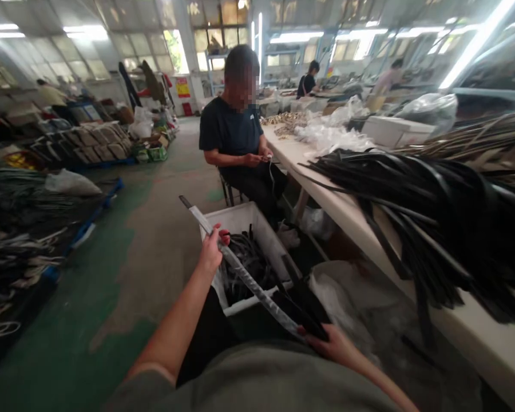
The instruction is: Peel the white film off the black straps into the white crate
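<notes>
A long dark strap in a shiny, clear plastic sleeve (257, 289) slants across my lap, its bare dark tip pointing up and left. My left hand (212, 249) is closed round its upper part, with the fingers curled. Lower down, my right hand (330, 345) is closed at the near end of the sleeved strap. Wide black straps (302, 300) also run into that hand; how they lie in its fingers is partly hidden. Beneath the sleeved strap stands a white plastic bin (236, 213) holding a tangle of dark straps (246, 257).
A seated co-worker (232, 129) handles a small piece beyond the bin. On the right, a long pale table (326, 197) carries a heap of black straps (438, 189) hanging over its edge. A whitish sack (339, 286) stands below. Loaded pallets (90, 220) line the left floor.
</notes>
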The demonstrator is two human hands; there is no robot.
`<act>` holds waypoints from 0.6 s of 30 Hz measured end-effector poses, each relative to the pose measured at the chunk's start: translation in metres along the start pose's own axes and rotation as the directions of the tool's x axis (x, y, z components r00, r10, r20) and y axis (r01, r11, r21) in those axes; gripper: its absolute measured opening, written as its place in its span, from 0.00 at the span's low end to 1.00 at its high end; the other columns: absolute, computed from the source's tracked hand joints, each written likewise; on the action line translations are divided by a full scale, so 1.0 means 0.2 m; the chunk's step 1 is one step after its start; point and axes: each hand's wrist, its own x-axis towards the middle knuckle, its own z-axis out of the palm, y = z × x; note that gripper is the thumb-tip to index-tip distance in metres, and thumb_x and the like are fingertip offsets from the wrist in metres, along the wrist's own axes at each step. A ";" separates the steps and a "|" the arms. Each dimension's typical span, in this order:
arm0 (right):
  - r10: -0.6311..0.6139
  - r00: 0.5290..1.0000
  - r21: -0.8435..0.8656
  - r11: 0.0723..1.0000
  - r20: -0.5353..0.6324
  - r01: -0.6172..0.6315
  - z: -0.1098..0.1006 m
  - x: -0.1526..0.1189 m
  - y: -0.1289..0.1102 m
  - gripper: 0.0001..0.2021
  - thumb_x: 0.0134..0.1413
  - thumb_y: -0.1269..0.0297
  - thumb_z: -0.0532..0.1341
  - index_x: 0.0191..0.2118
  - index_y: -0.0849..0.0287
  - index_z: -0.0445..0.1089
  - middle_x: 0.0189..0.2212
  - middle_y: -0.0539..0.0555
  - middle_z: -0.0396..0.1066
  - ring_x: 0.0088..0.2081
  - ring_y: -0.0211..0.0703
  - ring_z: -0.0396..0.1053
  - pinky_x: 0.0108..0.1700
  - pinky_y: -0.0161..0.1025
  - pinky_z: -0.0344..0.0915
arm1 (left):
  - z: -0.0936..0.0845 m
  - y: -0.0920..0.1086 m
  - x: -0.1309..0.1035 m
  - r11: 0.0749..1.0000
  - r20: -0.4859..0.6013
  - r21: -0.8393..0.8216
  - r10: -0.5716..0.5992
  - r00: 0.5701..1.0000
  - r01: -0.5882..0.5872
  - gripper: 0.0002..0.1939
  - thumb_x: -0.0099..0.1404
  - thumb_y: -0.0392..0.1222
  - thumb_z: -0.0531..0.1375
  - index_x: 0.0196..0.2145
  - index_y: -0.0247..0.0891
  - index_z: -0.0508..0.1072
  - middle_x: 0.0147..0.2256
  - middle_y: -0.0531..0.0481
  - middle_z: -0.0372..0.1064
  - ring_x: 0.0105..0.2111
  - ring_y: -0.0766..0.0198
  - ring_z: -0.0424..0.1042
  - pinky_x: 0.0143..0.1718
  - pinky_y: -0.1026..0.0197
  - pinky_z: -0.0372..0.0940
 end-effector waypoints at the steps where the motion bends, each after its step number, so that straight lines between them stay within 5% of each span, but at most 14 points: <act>1: 0.025 1.000 0.083 0.996 0.001 -0.025 -0.01 -0.01 -0.03 0.26 0.44 0.48 0.58 0.45 0.58 0.76 0.27 0.56 0.73 0.32 0.55 0.71 0.35 0.46 0.65 | -0.01 -0.03 -0.03 0.998 0.048 0.054 0.008 0.999 -0.011 0.11 0.65 0.42 0.60 0.43 0.36 0.71 0.28 0.51 0.73 0.23 0.70 0.70 0.28 0.66 0.66; 5: 0.070 0.997 0.352 0.933 0.015 -0.071 -0.08 -0.02 -0.25 0.36 0.50 0.44 0.58 0.60 0.64 0.64 0.16 0.45 0.60 0.16 0.35 0.53 0.20 0.33 0.48 | -0.05 -0.18 -0.20 0.950 0.249 0.308 -0.036 0.968 -0.044 0.17 0.60 0.50 0.64 0.42 0.36 0.73 0.31 0.48 0.74 0.25 0.67 0.71 0.30 0.65 0.66; 11: -0.107 0.987 0.594 0.789 -0.117 0.156 -0.18 0.08 -0.57 0.43 0.46 0.45 0.64 0.63 0.67 0.58 0.15 0.42 0.59 0.16 0.30 0.49 0.18 0.30 0.42 | -0.10 -0.38 -0.39 0.760 0.470 0.646 -0.318 0.823 -0.075 0.14 0.61 0.51 0.62 0.39 0.38 0.77 0.30 0.48 0.73 0.28 0.64 0.70 0.33 0.63 0.65; 15: -0.174 0.970 0.616 0.749 -0.169 0.242 -0.19 0.14 -0.61 0.39 0.47 0.47 0.65 0.61 0.65 0.60 0.15 0.41 0.59 0.15 0.29 0.49 0.18 0.29 0.43 | -0.12 -0.44 -0.46 0.670 0.487 0.736 -0.426 0.763 -0.096 0.13 0.62 0.50 0.61 0.37 0.39 0.79 0.29 0.48 0.72 0.27 0.63 0.67 0.32 0.63 0.62; 18: -0.164 0.964 0.604 0.753 -0.209 0.259 -0.16 0.17 -0.57 0.30 0.48 0.46 0.64 0.50 0.66 0.68 0.14 0.42 0.58 0.14 0.29 0.50 0.17 0.30 0.44 | -0.11 -0.42 -0.48 0.710 0.374 0.697 -0.480 0.794 0.100 0.12 0.57 0.48 0.65 0.34 0.36 0.80 0.28 0.47 0.72 0.29 0.60 0.67 0.34 0.61 0.63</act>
